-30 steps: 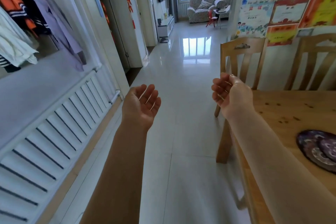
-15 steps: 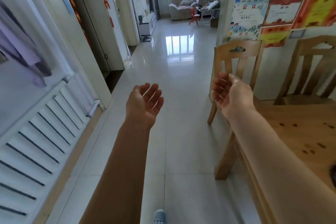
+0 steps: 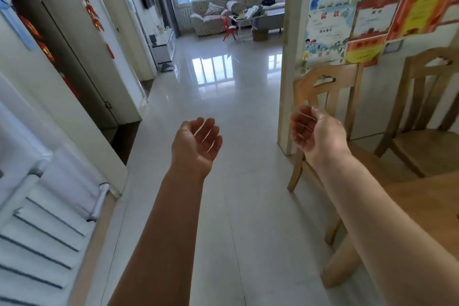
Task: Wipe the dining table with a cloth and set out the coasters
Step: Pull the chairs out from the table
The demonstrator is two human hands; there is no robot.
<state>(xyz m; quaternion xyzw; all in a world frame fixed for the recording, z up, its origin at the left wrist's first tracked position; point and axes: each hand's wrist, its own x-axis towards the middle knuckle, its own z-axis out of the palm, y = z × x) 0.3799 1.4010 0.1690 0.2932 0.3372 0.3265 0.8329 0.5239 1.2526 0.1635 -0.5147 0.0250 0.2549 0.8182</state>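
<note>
Neither the cloth nor the coasters are seen; only a corner of the table point(image 3: 432, 202) is shown at the near right. The cloth is judged soft and light, to be bunched anywhere, and the coasters stiff and light, best lifted by the rim. The left hand point(image 3: 196, 143) and the right hand point(image 3: 316, 131) are held palm-up over the floor point(image 3: 236, 102), fingers loosely curled, nothing grasped.

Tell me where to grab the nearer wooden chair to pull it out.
Take the top rail of the chair, likely with the right hand, open and nearest. Come from the hallway side: the back stands upright there, its cut-out slot offers a finger hold, and the seat points toward the table.
</note>
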